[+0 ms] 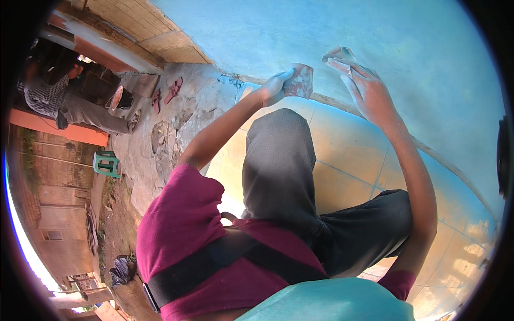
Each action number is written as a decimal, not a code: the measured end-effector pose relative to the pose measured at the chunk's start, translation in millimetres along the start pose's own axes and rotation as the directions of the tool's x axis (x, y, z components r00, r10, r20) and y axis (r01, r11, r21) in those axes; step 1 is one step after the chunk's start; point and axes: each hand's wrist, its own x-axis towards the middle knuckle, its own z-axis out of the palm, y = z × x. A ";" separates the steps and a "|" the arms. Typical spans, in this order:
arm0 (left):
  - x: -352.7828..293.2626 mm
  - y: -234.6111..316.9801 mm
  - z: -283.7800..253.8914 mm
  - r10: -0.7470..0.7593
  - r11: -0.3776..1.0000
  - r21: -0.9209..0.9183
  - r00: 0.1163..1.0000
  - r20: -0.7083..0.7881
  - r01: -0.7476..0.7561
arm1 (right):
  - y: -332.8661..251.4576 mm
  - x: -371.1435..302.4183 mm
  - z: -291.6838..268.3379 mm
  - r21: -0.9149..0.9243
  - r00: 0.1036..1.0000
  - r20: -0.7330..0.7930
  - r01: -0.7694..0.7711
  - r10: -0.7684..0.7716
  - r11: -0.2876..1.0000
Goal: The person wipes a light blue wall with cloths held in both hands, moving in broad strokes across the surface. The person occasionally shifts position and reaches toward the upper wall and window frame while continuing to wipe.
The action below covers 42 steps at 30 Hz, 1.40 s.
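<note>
My left hand point(273, 89) is closed on the edge of a flat reddish-brown sheet point(299, 81) with pale smears, held up just in front of the blue wall point(407, 48). Farther right, the fingers of my right hand point(370, 95) pinch a thin, curled piece point(341, 55) against or very close to the wall. Its exact kind is unclear. Pale dust coats the fingers of both hands. Between my arms is my raised knee in grey trousers point(281, 155).
Yellowish tiles point(342, 176) meet the wall's foot. Left are rough concrete point(182, 101), red sandals point(173, 90), a bucket point(122, 99), a green stool point(106, 163) and a black bag point(122, 269). Another person point(45, 99) sits far left, near a wooden panel point(142, 27).
</note>
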 end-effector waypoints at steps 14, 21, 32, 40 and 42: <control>72.6 -61.3 38.3 -0.144 0.823 -0.473 0.922 0.360 0.313 | 88.2 -56.0 53.2 -0.124 0.860 0.235 -0.437 0.454 0.891; 70.4 -58.8 49.6 -0.114 0.963 -0.202 0.945 0.306 0.181 | 72.6 -54.3 60.1 -0.080 0.932 0.197 -0.294 0.304 0.953; 73.0 -63.7 75.1 0.546 -0.065 0.654 0.522 0.656 -0.754 | 89.8 -41.9 69.3 0.801 0.428 0.493 -0.563 0.757 -0.203; 100.3 -97.7 51.9 -0.099 0.906 0.421 0.951 0.294 -0.036 | 63.1 -45.5 47.4 0.479 0.740 -0.105 -0.547 0.664 0.686; 87.2 -75.1 68.5 -0.126 0.974 -0.140 0.942 0.310 0.177 | 66.8 -46.6 53.7 0.153 0.938 -0.256 -0.200 0.235 0.968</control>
